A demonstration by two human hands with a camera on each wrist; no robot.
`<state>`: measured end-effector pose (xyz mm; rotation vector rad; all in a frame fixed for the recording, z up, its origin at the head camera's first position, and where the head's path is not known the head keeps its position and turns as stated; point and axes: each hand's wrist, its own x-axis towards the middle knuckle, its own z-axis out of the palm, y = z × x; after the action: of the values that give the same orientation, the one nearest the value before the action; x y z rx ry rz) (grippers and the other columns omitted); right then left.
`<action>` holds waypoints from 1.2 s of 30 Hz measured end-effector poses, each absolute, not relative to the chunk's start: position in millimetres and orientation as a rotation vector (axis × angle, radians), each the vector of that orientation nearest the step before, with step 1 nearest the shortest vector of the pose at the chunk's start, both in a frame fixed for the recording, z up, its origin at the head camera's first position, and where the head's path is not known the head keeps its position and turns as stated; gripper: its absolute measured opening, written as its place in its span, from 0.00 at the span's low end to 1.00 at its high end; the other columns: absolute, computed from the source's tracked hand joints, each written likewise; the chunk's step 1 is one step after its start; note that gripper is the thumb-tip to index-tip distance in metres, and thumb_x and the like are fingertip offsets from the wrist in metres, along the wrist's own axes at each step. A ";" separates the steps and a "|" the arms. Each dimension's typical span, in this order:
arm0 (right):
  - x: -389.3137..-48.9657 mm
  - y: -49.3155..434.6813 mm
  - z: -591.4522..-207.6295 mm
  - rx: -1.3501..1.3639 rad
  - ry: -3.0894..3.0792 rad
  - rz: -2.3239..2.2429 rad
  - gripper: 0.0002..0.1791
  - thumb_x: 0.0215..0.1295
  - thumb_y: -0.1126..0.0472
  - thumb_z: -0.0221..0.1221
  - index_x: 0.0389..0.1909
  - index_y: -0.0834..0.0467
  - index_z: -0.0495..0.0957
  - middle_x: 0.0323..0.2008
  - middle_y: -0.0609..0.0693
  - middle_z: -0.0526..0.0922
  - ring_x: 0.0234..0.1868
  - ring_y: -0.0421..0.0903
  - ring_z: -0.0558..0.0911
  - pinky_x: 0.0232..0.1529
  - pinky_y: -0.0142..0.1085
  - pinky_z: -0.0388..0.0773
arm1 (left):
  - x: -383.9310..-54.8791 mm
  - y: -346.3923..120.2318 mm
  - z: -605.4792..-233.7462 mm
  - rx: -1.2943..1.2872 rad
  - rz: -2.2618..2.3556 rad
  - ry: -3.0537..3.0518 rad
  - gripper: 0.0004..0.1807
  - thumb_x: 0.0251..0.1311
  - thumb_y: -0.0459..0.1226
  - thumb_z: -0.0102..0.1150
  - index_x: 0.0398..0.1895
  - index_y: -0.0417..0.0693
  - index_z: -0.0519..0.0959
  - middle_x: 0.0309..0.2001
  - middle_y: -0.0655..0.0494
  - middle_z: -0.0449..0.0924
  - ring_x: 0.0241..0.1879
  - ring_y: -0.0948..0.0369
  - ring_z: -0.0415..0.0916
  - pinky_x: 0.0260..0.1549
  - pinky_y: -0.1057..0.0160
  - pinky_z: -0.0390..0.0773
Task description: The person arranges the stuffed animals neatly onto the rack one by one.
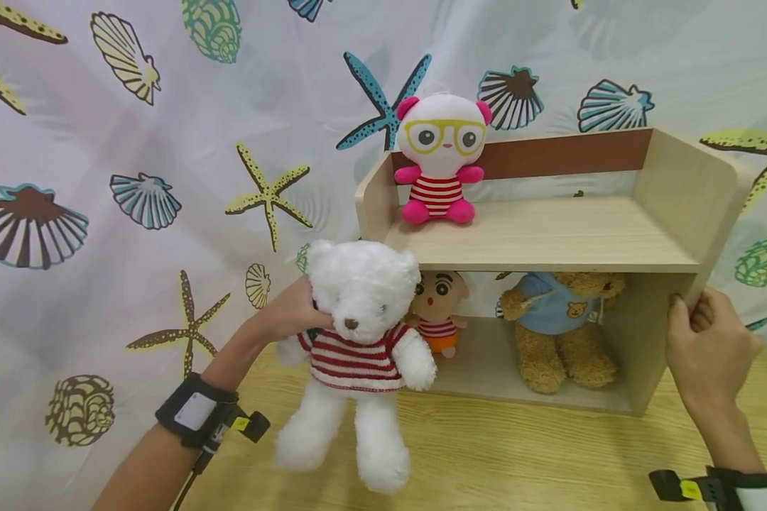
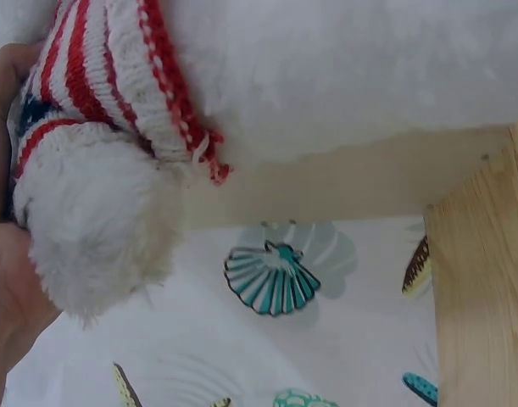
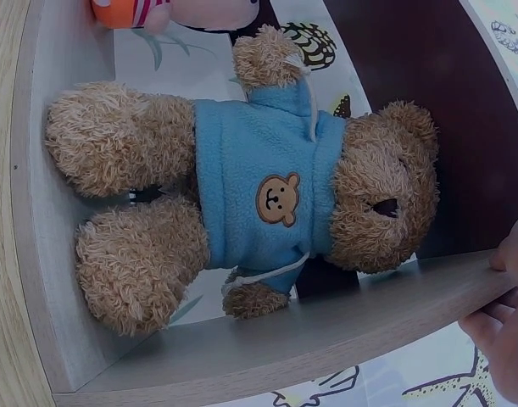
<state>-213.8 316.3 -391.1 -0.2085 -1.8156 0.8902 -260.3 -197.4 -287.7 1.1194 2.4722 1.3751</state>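
A white teddy bear (image 1: 363, 284) in a red-and-white striped sweater hangs upright at the shelf's left front, its legs over the wooden table. My left hand (image 1: 294, 309) grips it from the side at the neck and shoulder, and the bear's body hides most of the fingers. The left wrist view shows the bear's fluffy arm (image 2: 102, 220) close up. My right hand (image 1: 712, 351) pinches the front edge of the right side panel of a pale wooden shelf (image 1: 569, 234). Near that hand, a brown teddy bear (image 3: 386, 203) in a blue hoodie stands in the lower compartment.
On the upper shelf, at the left, sits a pink-and-white panda plush (image 1: 441, 163) with yellow glasses. A boy doll (image 1: 439, 301) in a striped top is in the lower compartment, partly behind the white bear. Behind everything hangs a shell-and-starfish patterned curtain (image 1: 198, 128).
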 end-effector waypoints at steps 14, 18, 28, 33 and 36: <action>-211.8 317.6 -391.5 -0.192 -1.838 0.863 0.18 0.70 0.61 0.56 0.49 0.74 0.79 0.41 0.70 0.84 0.34 0.08 0.66 0.34 0.11 0.62 | -242.0 -149.7 -260.3 1.171 1.424 2.587 0.31 0.47 0.37 0.70 0.56 0.42 0.68 0.49 0.49 0.75 0.46 0.55 0.73 0.48 0.53 0.75; -212.8 317.7 -393.5 -0.194 -1.858 0.837 0.19 0.71 0.60 0.56 0.50 0.73 0.79 0.42 0.71 0.83 0.33 0.06 0.62 0.36 0.11 0.62 | -242.5 -141.0 -255.1 1.145 1.473 2.595 0.30 0.45 0.36 0.69 0.53 0.40 0.71 0.47 0.49 0.76 0.44 0.56 0.74 0.45 0.54 0.76; -211.3 317.0 -393.5 -0.192 -1.862 0.808 0.19 0.72 0.59 0.55 0.51 0.72 0.79 0.42 0.69 0.84 0.34 0.08 0.62 0.37 0.11 0.61 | -252.4 -118.5 -245.2 1.130 1.574 2.556 0.29 0.46 0.36 0.69 0.54 0.42 0.71 0.48 0.50 0.76 0.44 0.57 0.73 0.47 0.55 0.76; -212.3 317.5 -392.3 -0.182 -1.853 0.818 0.19 0.72 0.59 0.55 0.50 0.73 0.79 0.41 0.70 0.84 0.34 0.07 0.62 0.37 0.11 0.62 | -257.6 -110.0 -240.5 1.144 1.624 2.532 0.30 0.47 0.38 0.69 0.54 0.42 0.71 0.49 0.50 0.77 0.45 0.56 0.74 0.47 0.54 0.76; -212.3 317.4 -391.9 -0.182 -1.849 0.827 0.19 0.71 0.59 0.56 0.50 0.73 0.79 0.41 0.70 0.84 0.33 0.07 0.62 0.37 0.11 0.62 | -259.8 -106.1 -238.6 1.160 1.638 2.524 0.30 0.47 0.38 0.70 0.55 0.43 0.71 0.49 0.51 0.76 0.45 0.56 0.74 0.47 0.55 0.76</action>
<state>-212.3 317.4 -391.9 -0.1823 -1.8487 0.8271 -259.8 -106.1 -238.6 1.1604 2.5237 1.6378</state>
